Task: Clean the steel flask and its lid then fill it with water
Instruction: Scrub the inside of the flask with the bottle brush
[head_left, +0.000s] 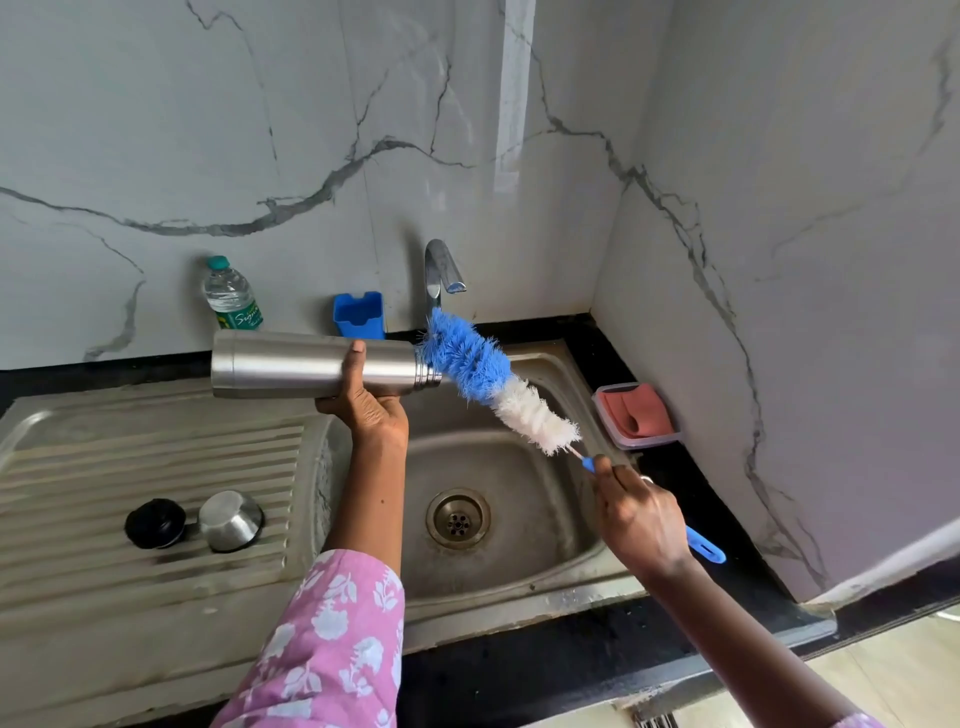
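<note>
Left hand cradles flask; right hand grips brush.

Flask over drainboard, lids below, brush at its mouth.

flask: mouth covered by the blue bristles of my brush.
left hand: fingers behind the flask; only my thumb shows.
brush handle: middle buried in my right hand.
water bottle: 10 o'clock, base behind the flask, label unreadable.
drainboard: cut off at 9 o'clock.
</note>
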